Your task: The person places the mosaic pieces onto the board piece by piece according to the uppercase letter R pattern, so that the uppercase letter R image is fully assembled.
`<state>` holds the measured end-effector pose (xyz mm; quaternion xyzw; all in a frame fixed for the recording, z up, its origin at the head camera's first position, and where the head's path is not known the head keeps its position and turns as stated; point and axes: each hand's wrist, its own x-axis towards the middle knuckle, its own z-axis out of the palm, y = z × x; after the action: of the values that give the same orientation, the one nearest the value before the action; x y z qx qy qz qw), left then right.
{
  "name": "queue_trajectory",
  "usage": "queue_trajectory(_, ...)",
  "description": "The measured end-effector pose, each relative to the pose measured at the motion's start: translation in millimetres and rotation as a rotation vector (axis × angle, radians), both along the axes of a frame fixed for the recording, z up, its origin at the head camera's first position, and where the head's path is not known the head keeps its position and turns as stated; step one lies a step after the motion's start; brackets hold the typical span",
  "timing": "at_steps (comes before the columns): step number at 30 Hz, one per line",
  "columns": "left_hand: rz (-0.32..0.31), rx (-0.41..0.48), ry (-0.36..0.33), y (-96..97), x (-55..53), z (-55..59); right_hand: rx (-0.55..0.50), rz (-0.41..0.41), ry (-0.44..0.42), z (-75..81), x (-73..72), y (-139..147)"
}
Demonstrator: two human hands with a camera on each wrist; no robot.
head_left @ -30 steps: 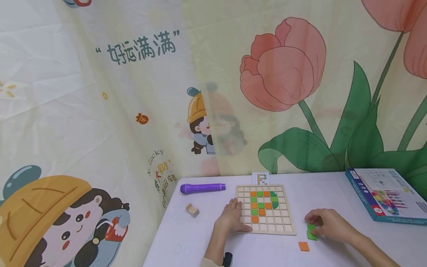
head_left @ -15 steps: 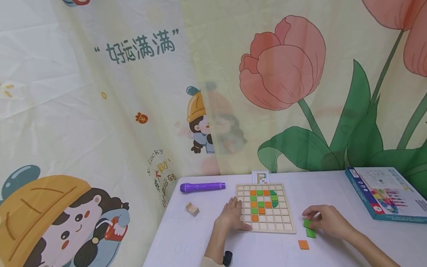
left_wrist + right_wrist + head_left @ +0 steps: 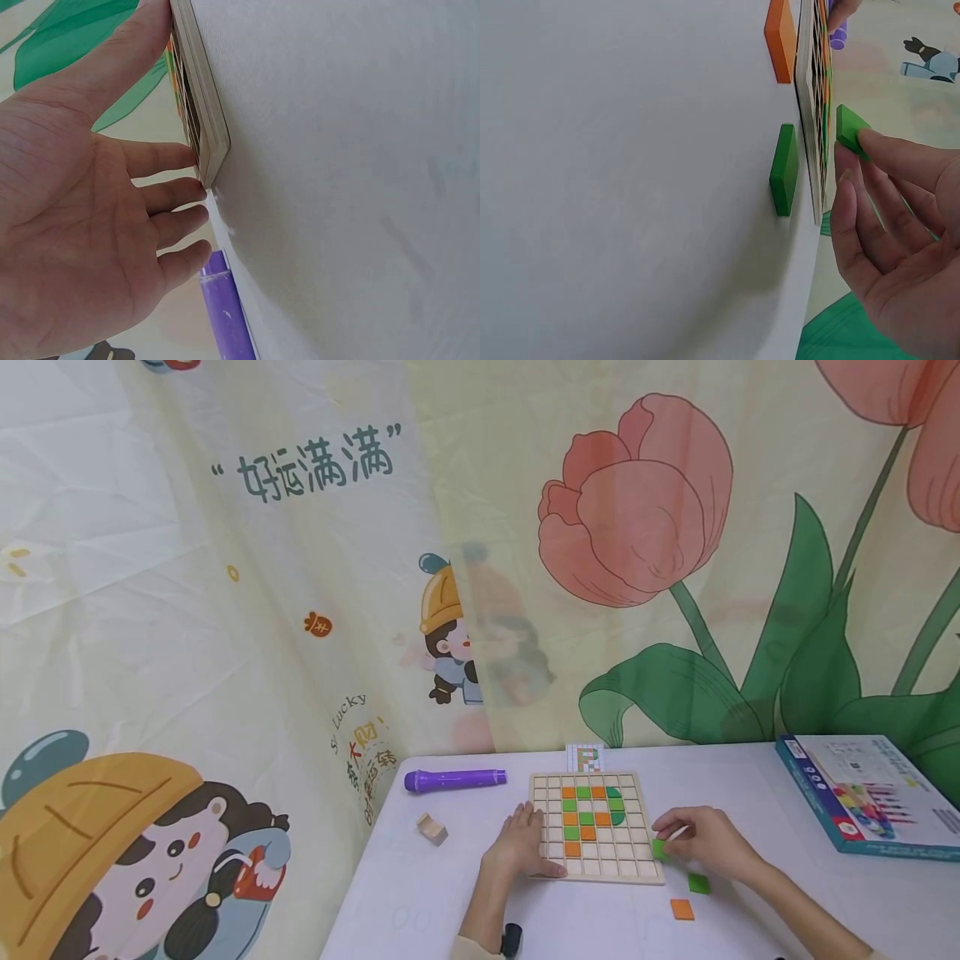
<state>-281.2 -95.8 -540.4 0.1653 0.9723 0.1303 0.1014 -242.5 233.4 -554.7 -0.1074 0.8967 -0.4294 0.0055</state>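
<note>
A wooden grid board [image 3: 630,862] lies on the table, with orange and green tiles set in its cells in the shape of a letter P. My left hand [image 3: 517,845] rests on the board's left edge, fingers spread and fairly straight; the left wrist view shows its thumb and fingertips along the wooden rim. Between thumb and fingers my right hand [image 3: 708,842] pinches a green square tile [image 3: 850,130], raised off the table by the board's right edge. Another green tile [image 3: 699,883] and an orange tile [image 3: 682,909] lie on the table below that hand.
A small pattern card [image 3: 585,758] stands behind the board. To the left are a purple microphone-shaped object [image 3: 456,781] and a small wooden block [image 3: 432,830]. A flat blue-edged box [image 3: 873,797] lies at the back right, before a printed curtain.
My right hand has picked up one green tile from beside the other and carried it left to the board's right edge. My left hand stays in place.
</note>
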Motion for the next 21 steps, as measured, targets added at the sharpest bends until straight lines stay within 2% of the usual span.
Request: queue_trajectory(21, -0.001, -0.026, 0.01, -0.8, 1.2, 0.1, -0.076, 0.077, -0.001, -9.4, -22.8, -44)
